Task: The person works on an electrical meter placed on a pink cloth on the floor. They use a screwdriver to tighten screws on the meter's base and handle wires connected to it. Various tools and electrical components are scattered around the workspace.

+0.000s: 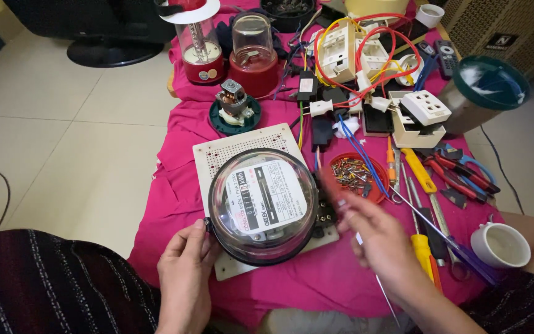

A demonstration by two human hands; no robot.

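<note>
- Here, the round electric meter (pixel 262 205) with its clear dome lies face up on a perforated white board (pixel 237 148), in the middle of the pink cloth (pixel 174 185) that covers the table.
- The left hand (pixel 185 272) cups the meter's lower left rim, fingers curled against the black base; if that hold slackens, the meter could slide off the board toward the near edge.
- The right hand (pixel 378 238) is blurred, just right of the meter; it seems closed around a thin rod or wire (pixel 385 297), though I cannot tell how firmly.
- Just beyond that hand sits a red dish of small metal lugs (pixel 355 176); a careless sweep would likely scatter them.
- Screwdrivers (pixel 424 247) and pliers (pixel 458 173) crowd the right side, and a white cup (pixel 500 245) stands near the elbow, easy to knock.
</note>
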